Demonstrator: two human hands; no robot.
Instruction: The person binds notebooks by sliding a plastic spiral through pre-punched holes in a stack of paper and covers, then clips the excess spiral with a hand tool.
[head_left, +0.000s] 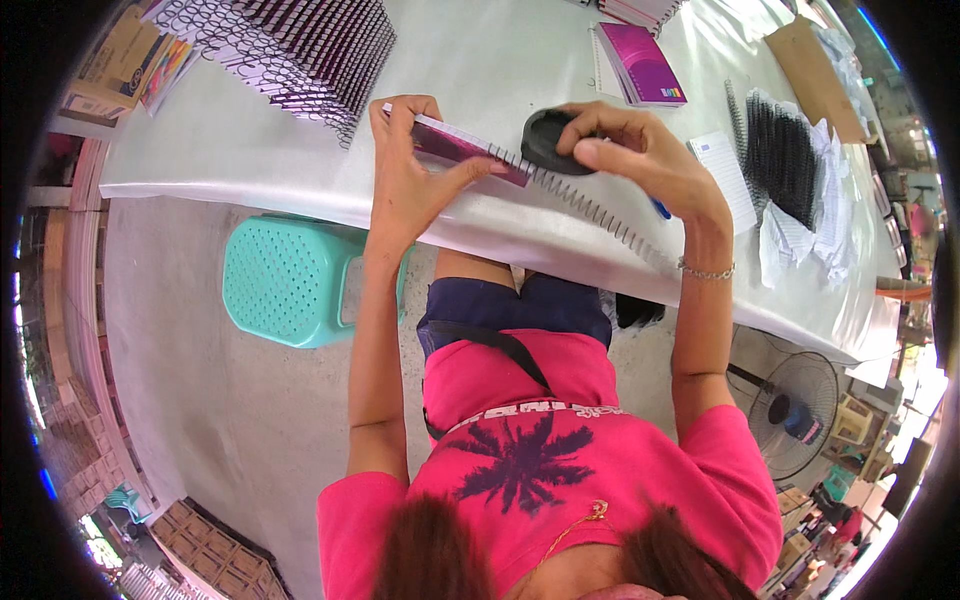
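My left hand (pixel 405 175) grips a small purple notebook (pixel 447 142) by its edges, tilted above the near part of the table. A black spiral coil (pixel 598 212) runs partly along the notebook's edge, its long loose end trailing right toward my right wrist. My right hand (pixel 640 150) has its fingers closed on a round black dish-like piece (pixel 545 142), whose exact kind I cannot make out. This piece sits right beside the coil where it meets the notebook; whether they touch is unclear. A blue pen-like thing (pixel 660 208) lies partly hidden under my right forearm.
Many spiral-bound notebooks (pixel 300 50) are stacked at the far left of the white table (pixel 250 165). Another purple notebook (pixel 645 65) lies far right, near lined paper (pixel 735 180) and a heap of black coils (pixel 780 160). A turquoise stool (pixel 280 282) and a fan (pixel 795 415) stand below.
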